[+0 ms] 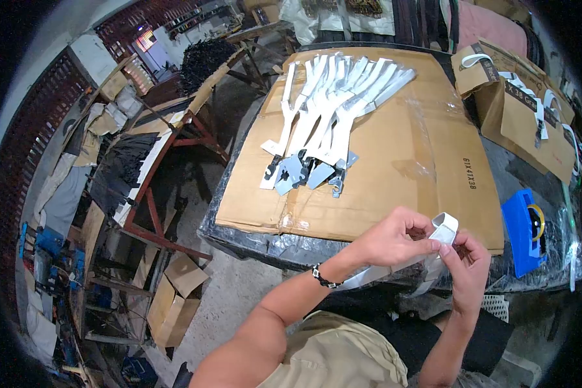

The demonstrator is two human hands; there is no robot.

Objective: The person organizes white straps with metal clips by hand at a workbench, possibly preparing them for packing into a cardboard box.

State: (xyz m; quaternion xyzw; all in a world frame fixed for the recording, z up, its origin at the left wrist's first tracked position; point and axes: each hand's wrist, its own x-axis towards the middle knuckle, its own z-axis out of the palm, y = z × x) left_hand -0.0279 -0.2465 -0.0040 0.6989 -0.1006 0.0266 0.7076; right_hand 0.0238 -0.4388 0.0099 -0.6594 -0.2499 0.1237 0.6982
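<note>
My left hand (398, 239) and my right hand (469, 264) meet near the front edge of the cardboard sheet. Between their fingertips is a white strap (444, 227), bent into a loop at the top. Both hands pinch it, and its tails hang below toward my lap. Farther back on the cardboard sheet (394, 187) lies a fanned bundle of white straps (326, 110). Black plastic hooks (302, 169) and grey tags (284, 180) show at the bundle's near end.
At the right edge are a blue tape dispenser (522, 233) with a yellow roll and an open cardboard box (524, 116) with white straps over its rim. Left of the table stand a red-framed bench (150, 210) and a floor carton (174, 301).
</note>
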